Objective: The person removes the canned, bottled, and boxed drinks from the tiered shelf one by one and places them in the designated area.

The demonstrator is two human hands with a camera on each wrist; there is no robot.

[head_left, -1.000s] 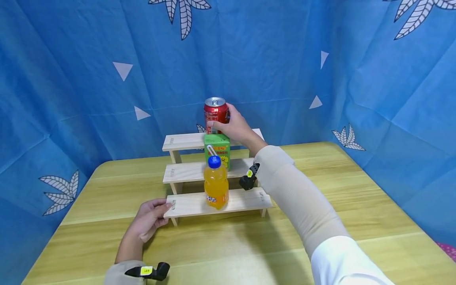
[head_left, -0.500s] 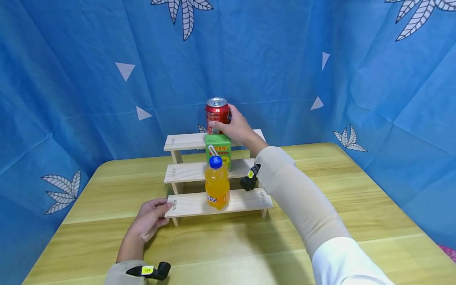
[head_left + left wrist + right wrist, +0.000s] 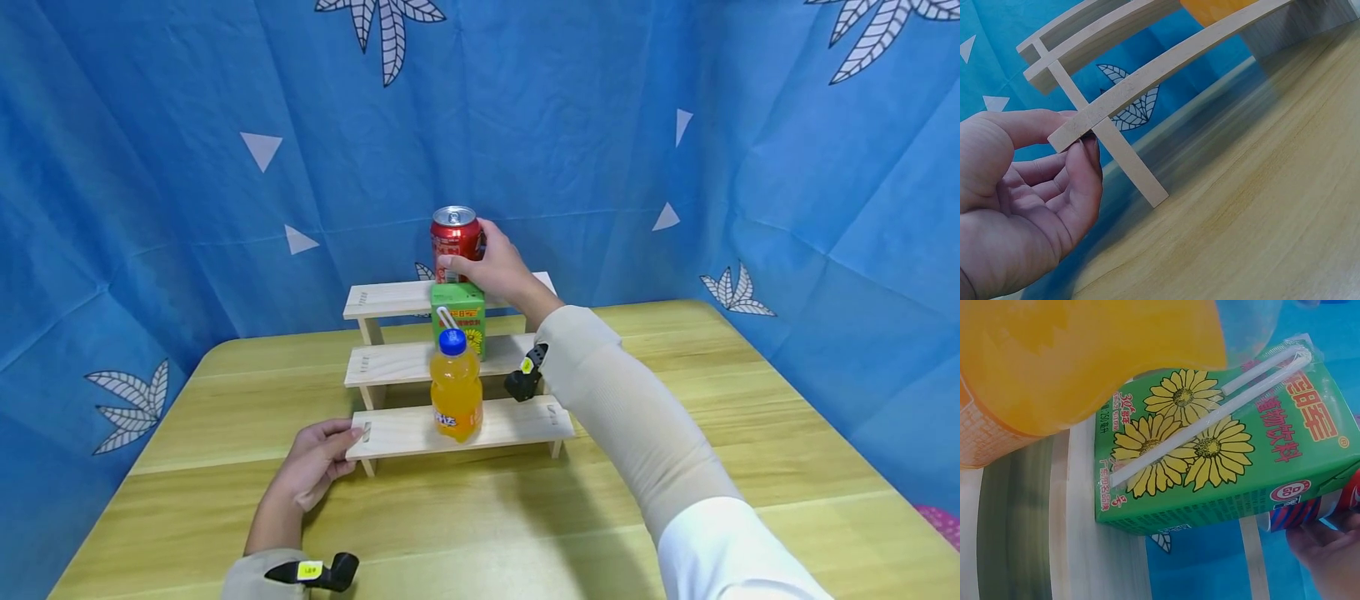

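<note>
On the top step of a three-step wooden rack point(image 3: 390, 364) stands a red soda can point(image 3: 454, 237). My right hand point(image 3: 501, 265) grips the can from its right side, thumb across the front. In the right wrist view only part of that hand point(image 3: 1334, 556) shows at the lower right, by the can's base. My left hand point(image 3: 317, 460) pinches the left end of the lowest board, thumb on top and fingers beneath, as the left wrist view shows. A green drink carton point(image 3: 1210, 444) with a white straw stands on the middle step. An orange soda bottle point(image 3: 456, 387) with a blue cap stands on the lowest step.
The rack stands on a wooden table point(image 3: 420, 533). Behind and to both sides hangs a blue curtain point(image 3: 555, 125) with leaf and triangle prints. Bottle, carton and can stand in one line, front to back, and overlap in the head view.
</note>
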